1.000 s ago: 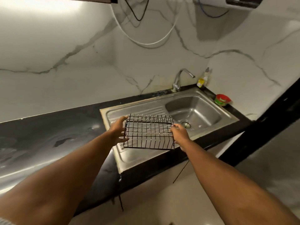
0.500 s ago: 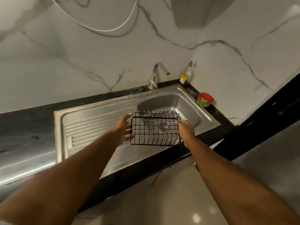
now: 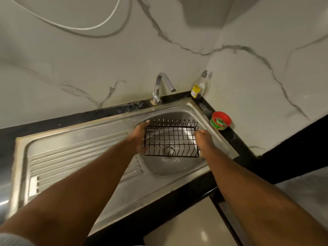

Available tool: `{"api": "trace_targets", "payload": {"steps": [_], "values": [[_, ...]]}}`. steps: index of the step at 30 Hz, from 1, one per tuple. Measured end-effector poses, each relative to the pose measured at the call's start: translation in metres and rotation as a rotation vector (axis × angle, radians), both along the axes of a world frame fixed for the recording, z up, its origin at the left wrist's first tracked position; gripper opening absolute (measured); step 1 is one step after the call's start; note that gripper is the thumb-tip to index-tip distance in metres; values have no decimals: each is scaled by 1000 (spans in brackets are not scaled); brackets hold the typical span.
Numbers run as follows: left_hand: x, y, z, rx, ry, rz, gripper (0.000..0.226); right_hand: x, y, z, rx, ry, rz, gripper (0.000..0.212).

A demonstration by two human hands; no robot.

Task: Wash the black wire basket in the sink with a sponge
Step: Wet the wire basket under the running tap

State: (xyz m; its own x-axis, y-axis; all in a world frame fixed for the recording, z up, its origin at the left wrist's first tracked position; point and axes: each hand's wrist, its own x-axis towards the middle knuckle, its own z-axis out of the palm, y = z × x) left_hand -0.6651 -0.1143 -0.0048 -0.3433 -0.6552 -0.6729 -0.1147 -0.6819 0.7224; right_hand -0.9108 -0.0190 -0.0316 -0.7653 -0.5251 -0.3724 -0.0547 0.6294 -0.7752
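A: From the head camera, where do we have the black wire basket [image 3: 171,139]?

B: Over the bowl of the stainless steel sink [image 3: 74,139], its drain visible through the grid. Our left hand [image 3: 141,134] grips the left edge and our right hand [image 3: 204,141] grips the right edge.

A: And around it?

B: A curved chrome tap [image 3: 160,89] behind, a clear soap bottle [image 3: 200,87] in the corner, a red-rimmed tub [image 3: 220,120] on the black bench [image 3: 236,137].
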Motion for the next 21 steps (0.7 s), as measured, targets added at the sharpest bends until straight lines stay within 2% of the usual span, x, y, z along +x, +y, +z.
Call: {"api": "trace_targets", "payload": {"steps": [3, 8, 11, 15, 18, 21], "values": [[-20, -11, -2, 64, -12, -43, 48, -26, -23, -16, 98, 51, 14, 34], [-40, -34, -26, 132, -51, 16, 47, -62, -49, -55, 194, 63, 76, 27], [-51, -46, -45, 177, -47, 38, 45, -59, -64, -49, 242, 103, 143, 34], [-62, -57, -68, 215, -62, 102, 62, -72, -84, -60, 283, 73, 256, 27], [-71, -62, -84, 228, -81, 182, 51, -85, -109, -88, 276, -3, 305, 30], [-79, -67, -103, 243, -120, 237, 72, -97, -126, -113, 292, -55, 340, 34]]}}
